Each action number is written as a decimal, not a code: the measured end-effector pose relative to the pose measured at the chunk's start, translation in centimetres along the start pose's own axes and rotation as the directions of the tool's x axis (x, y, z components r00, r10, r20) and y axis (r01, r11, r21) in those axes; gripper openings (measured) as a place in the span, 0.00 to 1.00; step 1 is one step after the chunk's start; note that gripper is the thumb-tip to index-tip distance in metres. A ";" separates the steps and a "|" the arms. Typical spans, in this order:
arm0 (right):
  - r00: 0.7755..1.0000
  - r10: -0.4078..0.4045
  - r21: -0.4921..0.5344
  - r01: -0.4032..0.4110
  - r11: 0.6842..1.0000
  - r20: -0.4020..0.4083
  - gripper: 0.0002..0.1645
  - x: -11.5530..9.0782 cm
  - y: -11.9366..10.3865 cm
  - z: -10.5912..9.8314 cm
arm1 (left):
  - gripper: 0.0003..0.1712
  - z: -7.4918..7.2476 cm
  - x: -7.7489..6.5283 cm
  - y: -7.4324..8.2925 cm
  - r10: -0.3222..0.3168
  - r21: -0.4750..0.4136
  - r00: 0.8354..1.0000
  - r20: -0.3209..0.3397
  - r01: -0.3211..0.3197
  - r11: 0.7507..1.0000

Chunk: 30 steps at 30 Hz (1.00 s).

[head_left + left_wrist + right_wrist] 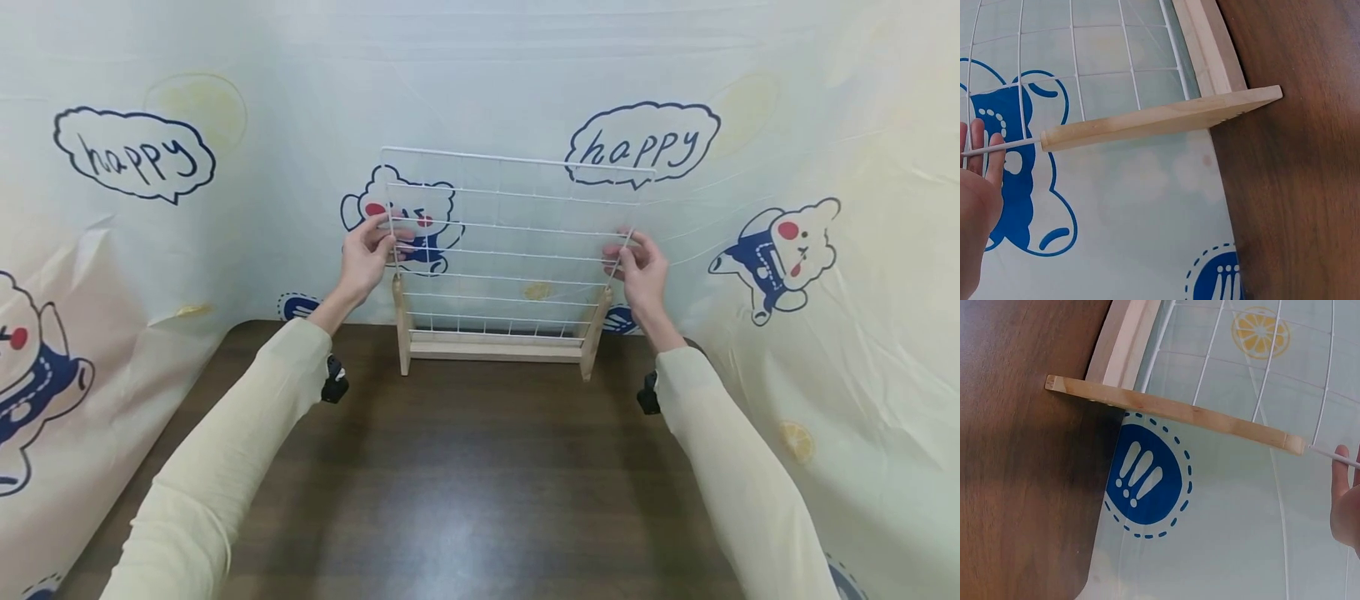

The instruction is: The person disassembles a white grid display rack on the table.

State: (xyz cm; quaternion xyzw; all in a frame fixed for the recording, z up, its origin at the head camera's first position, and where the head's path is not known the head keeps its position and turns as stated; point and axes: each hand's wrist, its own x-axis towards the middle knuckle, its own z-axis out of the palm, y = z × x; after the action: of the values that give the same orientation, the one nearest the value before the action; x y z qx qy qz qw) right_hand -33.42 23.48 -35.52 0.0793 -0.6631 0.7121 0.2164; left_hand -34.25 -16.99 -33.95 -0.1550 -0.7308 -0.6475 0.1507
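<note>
A white wire grid panel [510,225] stands upright in a pale wooden stand [495,350] at the far side of the table. On its left edge wire my left hand [367,254] pinches with thumb and fingers, just above the left wooden post [402,325]. My right hand [641,271] pinches the right edge wire at about the same height, above the right post [596,333]. The left wrist view shows the edge wire running from the left post [1147,120] to the fingers. In the right wrist view, only part of the right hand [1347,506] is visible beside the post [1191,415].
The dark brown wooden table [465,467] spreads in front of the stand. A pale printed cloth [495,75] with cartoon bears and lettering hangs behind it and on both sides. Close behind the grid panel, the cloth meets the table's back edge.
</note>
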 end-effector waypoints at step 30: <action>0.999 -0.014 0.019 0.014 1.000 0.041 0.15 0.6 -1.0 -0.5 | 0.17 -0.2 0.5 1.0 0.046 0.022 0.999 -0.010 -0.046 0.999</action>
State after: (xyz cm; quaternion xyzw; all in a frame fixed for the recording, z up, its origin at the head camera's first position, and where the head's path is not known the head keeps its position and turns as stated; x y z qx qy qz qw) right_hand -33.49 24.08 -34.39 0.1007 -0.6601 0.7151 0.2069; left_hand -34.28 -17.07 -32.77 -0.1665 -0.7333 -0.6366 0.1712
